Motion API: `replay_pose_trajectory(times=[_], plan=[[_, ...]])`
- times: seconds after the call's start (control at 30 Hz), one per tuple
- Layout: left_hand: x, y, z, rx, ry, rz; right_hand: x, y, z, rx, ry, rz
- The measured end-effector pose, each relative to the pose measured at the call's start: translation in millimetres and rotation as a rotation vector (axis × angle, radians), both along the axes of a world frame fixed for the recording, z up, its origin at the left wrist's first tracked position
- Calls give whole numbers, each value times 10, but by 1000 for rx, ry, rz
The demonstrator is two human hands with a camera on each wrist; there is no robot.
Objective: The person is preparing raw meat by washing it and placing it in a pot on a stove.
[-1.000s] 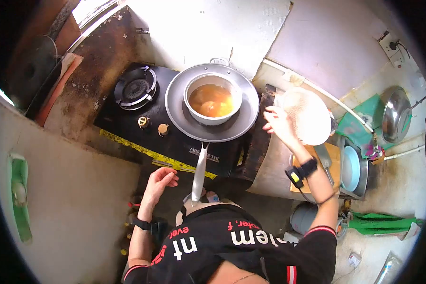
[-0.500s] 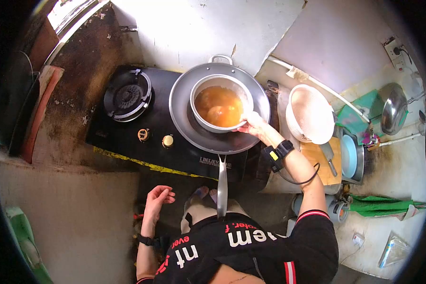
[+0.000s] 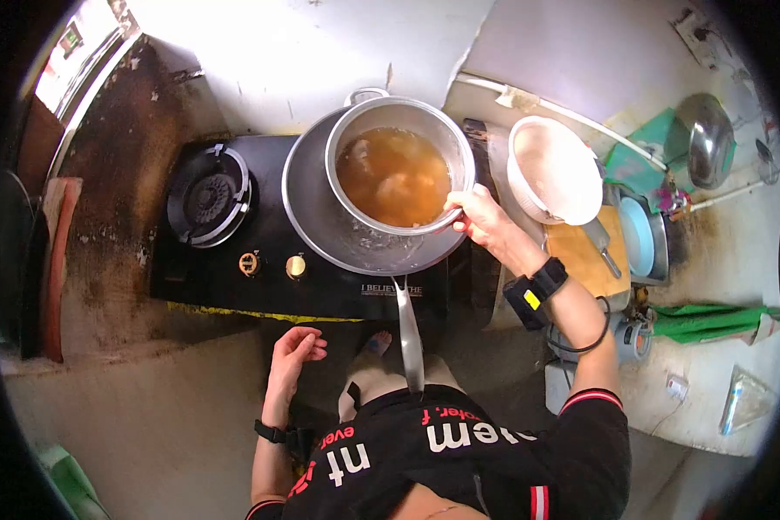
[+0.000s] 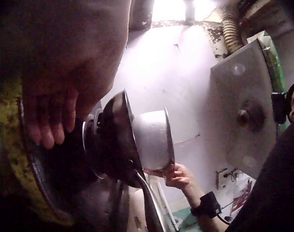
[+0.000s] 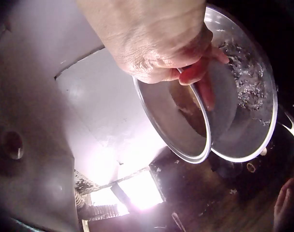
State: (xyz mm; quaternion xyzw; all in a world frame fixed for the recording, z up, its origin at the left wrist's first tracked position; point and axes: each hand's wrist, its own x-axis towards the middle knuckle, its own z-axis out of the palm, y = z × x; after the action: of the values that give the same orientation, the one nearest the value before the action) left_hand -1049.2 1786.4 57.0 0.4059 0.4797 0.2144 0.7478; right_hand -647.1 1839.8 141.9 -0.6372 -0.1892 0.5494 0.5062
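Note:
My right hand [image 3: 485, 221] pinches the rim of a grey metal pot [image 3: 429, 114], thumb over the edge and fingers below it. Brownish liquid [image 3: 394, 178] with rounded lumps fills part of the pot. Beneath it, a wide long-handled wok [image 3: 308, 199] sits on the right burner, and bubbling water [image 5: 248, 84] shows inside it in the right wrist view. In the left wrist view the pot stands above the wok's rim, its lower part hidden. My left hand [image 3: 295, 355] hangs loosely curled in front of the stove and holds nothing.
Left of the wok lie a bare burner [image 3: 208, 195] and two knobs [image 3: 295, 265]. To the right are a white basket [image 3: 529, 186], a cleaver [image 3: 600, 238] on a wooden board [image 3: 572, 251], and a blue basin [image 3: 637, 238]. The wok handle [image 3: 410, 342] points toward my body.
My right hand came from beside the basket, took hold of the pot's rim and raised the pot within the wok. Bubbling water now shows below it. The left hand stays about where it was.

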Motion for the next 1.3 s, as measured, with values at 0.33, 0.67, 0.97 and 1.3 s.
replay_pose_trajectory(times=[0.33,0.67,0.97,1.3], plan=[[792,-102,281,-26,-202,-336,66,-403,488,-41,-18,-31],[1461,-548,259,-267,-378,-212,17,-657,514,-137,-41,-124],[1200,-395,448,-182,-206,-174,35,-738,331,-147,-16,-123],[948,-240,375,-149,-182,-216,59,-1178,365,-183,27,-111]])
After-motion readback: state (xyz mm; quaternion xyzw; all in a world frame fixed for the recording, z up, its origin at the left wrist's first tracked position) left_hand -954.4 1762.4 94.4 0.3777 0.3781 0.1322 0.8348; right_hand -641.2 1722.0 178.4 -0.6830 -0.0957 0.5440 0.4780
